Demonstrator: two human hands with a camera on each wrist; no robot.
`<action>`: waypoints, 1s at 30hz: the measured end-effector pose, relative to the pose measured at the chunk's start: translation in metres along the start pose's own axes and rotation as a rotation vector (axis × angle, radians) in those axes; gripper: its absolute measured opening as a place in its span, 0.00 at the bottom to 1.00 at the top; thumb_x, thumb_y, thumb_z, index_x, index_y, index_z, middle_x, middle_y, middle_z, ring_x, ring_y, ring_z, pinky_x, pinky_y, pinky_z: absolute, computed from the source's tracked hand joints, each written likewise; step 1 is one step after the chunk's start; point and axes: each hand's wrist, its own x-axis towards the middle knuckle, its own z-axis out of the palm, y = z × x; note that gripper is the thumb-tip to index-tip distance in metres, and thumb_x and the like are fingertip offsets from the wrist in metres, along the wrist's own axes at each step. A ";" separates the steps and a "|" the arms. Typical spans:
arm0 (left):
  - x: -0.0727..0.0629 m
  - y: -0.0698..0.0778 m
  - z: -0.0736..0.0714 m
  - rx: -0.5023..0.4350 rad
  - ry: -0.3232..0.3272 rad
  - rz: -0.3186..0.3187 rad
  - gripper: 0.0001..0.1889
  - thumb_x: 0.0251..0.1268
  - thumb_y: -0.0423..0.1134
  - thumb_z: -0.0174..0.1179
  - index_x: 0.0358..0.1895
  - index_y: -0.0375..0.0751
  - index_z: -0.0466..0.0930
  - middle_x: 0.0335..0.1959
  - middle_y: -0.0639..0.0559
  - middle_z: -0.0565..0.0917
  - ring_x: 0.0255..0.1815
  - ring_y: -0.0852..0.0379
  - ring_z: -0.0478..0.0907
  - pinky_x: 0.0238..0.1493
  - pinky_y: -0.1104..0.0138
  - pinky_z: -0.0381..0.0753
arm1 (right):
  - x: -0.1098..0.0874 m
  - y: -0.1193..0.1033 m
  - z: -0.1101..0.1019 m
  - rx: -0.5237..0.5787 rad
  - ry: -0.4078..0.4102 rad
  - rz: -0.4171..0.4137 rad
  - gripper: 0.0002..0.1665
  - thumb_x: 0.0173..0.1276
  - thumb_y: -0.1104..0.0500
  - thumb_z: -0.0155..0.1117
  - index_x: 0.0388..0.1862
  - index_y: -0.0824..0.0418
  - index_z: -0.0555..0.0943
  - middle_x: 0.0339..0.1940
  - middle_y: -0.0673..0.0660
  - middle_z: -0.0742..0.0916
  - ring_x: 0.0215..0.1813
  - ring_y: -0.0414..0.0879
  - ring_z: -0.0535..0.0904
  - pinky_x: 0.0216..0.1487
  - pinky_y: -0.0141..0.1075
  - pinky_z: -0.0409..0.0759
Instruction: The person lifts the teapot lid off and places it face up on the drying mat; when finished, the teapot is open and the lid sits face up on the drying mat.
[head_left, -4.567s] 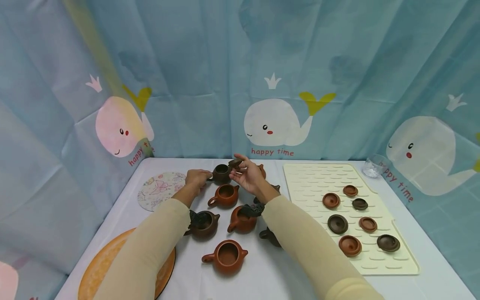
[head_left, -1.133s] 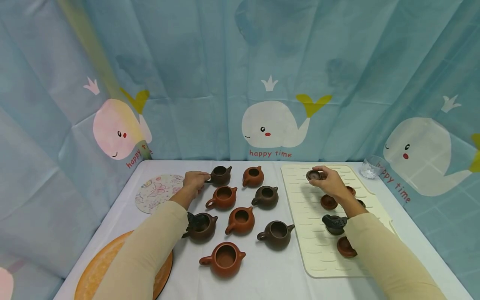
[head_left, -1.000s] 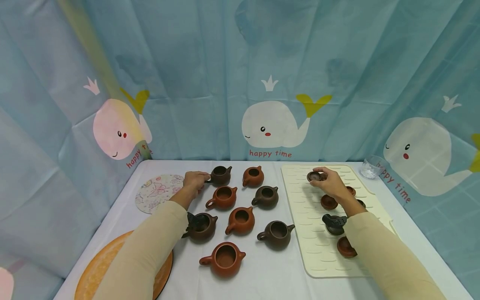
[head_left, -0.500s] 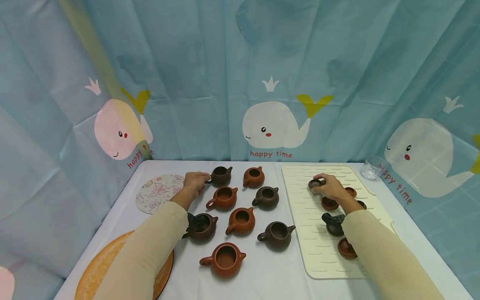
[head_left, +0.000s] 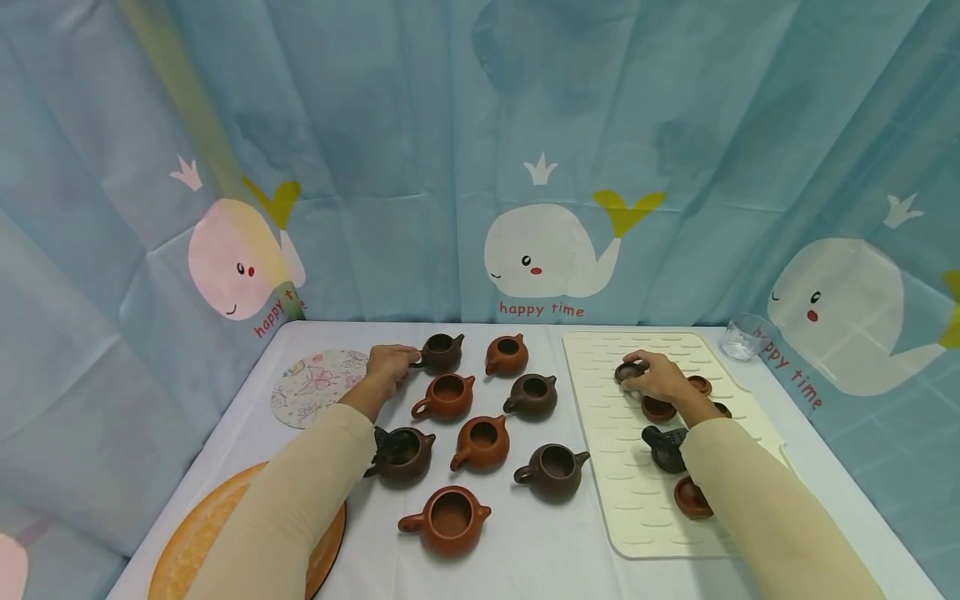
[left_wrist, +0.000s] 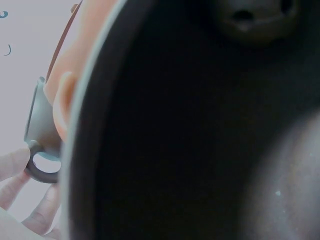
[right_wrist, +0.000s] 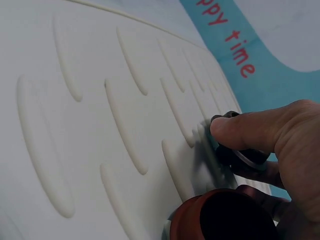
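My left hand [head_left: 390,367] pinches the handle of a small dark brown teapot [head_left: 442,357] at the back left of the group; it has no lid on. In the left wrist view fingers meet that looped handle [left_wrist: 44,176], while a near dark pot fills most of the frame. Over the upper part of the cream ridged mat [head_left: 603,500], my right hand [head_left: 660,380] holds a small dark teapot lid [head_left: 626,375] between thumb and fingers. The right wrist view has this dark lid [right_wrist: 242,157] close over the ridges, beside a reddish lid [right_wrist: 187,220].
Several lidless red and dark teapots, such as a red one [head_left: 450,523], stand mid-table. More lids, among them a red one [head_left: 692,498], lie on the mat under the right arm. A floral round mat [head_left: 311,383], orange round board [head_left: 217,508] and clear cup [head_left: 742,337] are around.
My right hand has carried the dark lid from beside the back-left teapot over to the mat, then lowered it slightly nearer. The left hand keeps its place on the handle.
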 end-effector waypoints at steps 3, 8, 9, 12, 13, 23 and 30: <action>0.000 0.000 0.000 -0.005 -0.005 -0.003 0.13 0.66 0.38 0.61 0.52 0.41 0.84 0.48 0.45 0.79 0.42 0.48 0.70 0.35 0.60 0.71 | 0.001 0.002 0.002 -0.019 -0.004 -0.017 0.34 0.61 0.57 0.71 0.64 0.65 0.72 0.55 0.75 0.74 0.54 0.70 0.72 0.47 0.58 0.73; 0.001 -0.001 -0.002 -0.003 -0.009 -0.001 0.13 0.67 0.38 0.60 0.52 0.41 0.84 0.47 0.44 0.80 0.41 0.48 0.70 0.31 0.62 0.69 | 0.003 0.001 0.005 -0.032 0.007 -0.043 0.34 0.60 0.58 0.71 0.64 0.65 0.72 0.56 0.76 0.74 0.54 0.70 0.72 0.48 0.58 0.73; 0.001 -0.001 -0.002 -0.003 -0.009 0.000 0.13 0.67 0.38 0.60 0.52 0.41 0.84 0.47 0.45 0.80 0.41 0.48 0.70 0.31 0.62 0.69 | 0.003 0.000 0.006 -0.032 0.009 -0.046 0.34 0.59 0.59 0.72 0.64 0.65 0.72 0.56 0.76 0.74 0.54 0.70 0.72 0.47 0.58 0.73; 0.002 -0.001 -0.002 -0.006 -0.006 -0.002 0.13 0.67 0.38 0.60 0.52 0.41 0.84 0.48 0.44 0.80 0.41 0.48 0.70 0.31 0.62 0.70 | 0.002 -0.003 0.006 -0.037 0.006 -0.057 0.35 0.59 0.59 0.72 0.64 0.65 0.72 0.55 0.75 0.74 0.52 0.69 0.72 0.45 0.57 0.73; 0.002 -0.001 -0.002 -0.005 -0.004 -0.002 0.13 0.67 0.38 0.60 0.52 0.41 0.84 0.48 0.44 0.80 0.41 0.48 0.70 0.32 0.61 0.70 | 0.002 -0.003 0.006 -0.035 0.007 -0.059 0.35 0.59 0.59 0.72 0.64 0.65 0.72 0.55 0.75 0.74 0.52 0.69 0.72 0.45 0.56 0.73; 0.000 -0.001 -0.003 -0.010 0.003 -0.002 0.13 0.67 0.38 0.59 0.52 0.40 0.83 0.49 0.43 0.80 0.43 0.47 0.71 0.38 0.58 0.72 | 0.000 -0.003 0.004 -0.035 -0.008 -0.013 0.38 0.61 0.54 0.71 0.68 0.63 0.68 0.55 0.73 0.75 0.51 0.67 0.73 0.45 0.56 0.73; -0.001 0.001 -0.010 -0.013 -0.002 0.043 0.14 0.67 0.39 0.59 0.51 0.37 0.83 0.50 0.41 0.80 0.47 0.45 0.73 0.40 0.57 0.74 | -0.008 -0.005 -0.008 -0.015 0.015 -0.020 0.38 0.67 0.49 0.65 0.70 0.65 0.65 0.55 0.73 0.75 0.52 0.68 0.73 0.47 0.58 0.73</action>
